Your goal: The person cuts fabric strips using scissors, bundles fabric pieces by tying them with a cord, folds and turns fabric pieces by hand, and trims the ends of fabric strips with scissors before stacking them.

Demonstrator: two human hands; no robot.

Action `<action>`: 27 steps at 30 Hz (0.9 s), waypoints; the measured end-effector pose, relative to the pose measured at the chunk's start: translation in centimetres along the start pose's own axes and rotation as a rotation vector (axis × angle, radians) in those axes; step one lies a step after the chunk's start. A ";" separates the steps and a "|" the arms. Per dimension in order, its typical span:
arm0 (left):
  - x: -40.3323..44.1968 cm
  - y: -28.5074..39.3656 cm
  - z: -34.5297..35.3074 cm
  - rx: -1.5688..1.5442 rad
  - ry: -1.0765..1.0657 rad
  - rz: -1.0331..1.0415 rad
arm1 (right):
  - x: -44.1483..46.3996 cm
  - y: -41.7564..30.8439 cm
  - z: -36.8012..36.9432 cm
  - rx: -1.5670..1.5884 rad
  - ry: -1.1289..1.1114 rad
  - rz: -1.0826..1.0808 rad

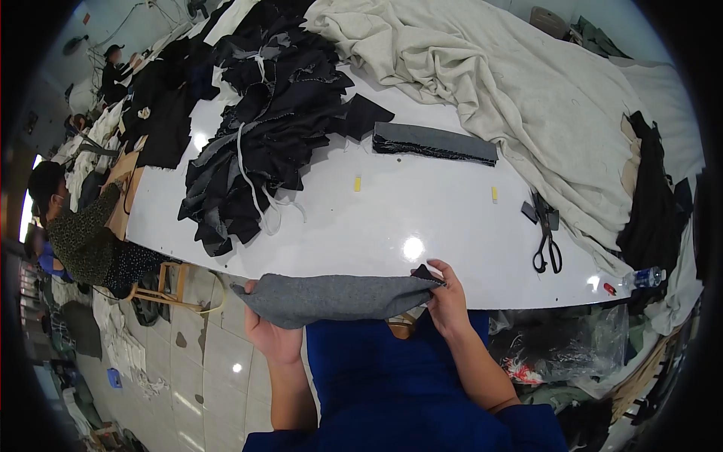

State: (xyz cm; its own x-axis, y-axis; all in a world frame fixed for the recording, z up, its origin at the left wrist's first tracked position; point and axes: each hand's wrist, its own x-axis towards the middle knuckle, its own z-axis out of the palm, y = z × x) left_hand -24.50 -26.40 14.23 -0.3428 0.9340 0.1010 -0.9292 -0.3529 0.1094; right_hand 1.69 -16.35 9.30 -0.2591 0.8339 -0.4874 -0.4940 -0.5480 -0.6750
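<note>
A long grey fabric piece (339, 296) stretches between my two hands at the table's front edge. Its left end rests in my left hand (275, 337), whose fingers are partly hidden under the cloth. My right hand (448, 301) pinches the other end, where a dark corner is folded up. Beyond it on the white table (331, 241) lies a stack of grey and black strips (435, 143). To the left is a large heap of black pieces (263, 135) tied with white strips.
Black scissors (547, 245) lie at the right, near a plastic bottle (649, 277) and a small red item (609, 288). Cream fabric (482, 83) covers the back right. Two yellow pieces lie mid-table. A person (83, 226) sits at the left beside a wooden stool (169, 286).
</note>
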 end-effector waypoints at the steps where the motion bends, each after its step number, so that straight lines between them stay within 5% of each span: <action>1: 0.2 -0.2 0.3 0.055 -0.037 -0.006 | -0.1 -0.2 0.3 -0.058 0.023 -0.048; 7: 2.0 3.3 -1.2 0.078 0.090 0.082 | -1.4 -1.3 -1.4 -0.242 -0.167 0.116; 12: 4.5 5.6 -7.4 0.199 0.196 0.138 | -2.5 -0.8 -3.3 -0.123 -0.370 0.237; 16: 5.4 4.7 -11.3 0.306 0.485 0.188 | -4.1 -1.3 -1.1 0.084 -0.388 0.255; 17: 5.5 4.1 -12.1 0.322 0.640 0.192 | -4.2 -1.1 -0.9 0.233 -0.531 0.206; 20: 4.8 3.1 -15.7 0.325 0.557 0.115 | -4.6 -0.3 -0.7 0.341 -0.787 0.240; 27: 4.5 2.6 -14.4 0.567 0.743 0.089 | -4.3 0.0 -1.0 0.396 -0.546 0.414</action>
State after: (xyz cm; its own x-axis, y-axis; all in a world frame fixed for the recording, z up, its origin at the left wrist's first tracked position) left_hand -30.48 -22.27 0.70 -0.5917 0.6296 -0.5035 -0.7562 -0.2171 0.6173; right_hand 3.64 -19.94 10.85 -0.8061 0.5383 -0.2459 -0.5008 -0.8419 -0.2010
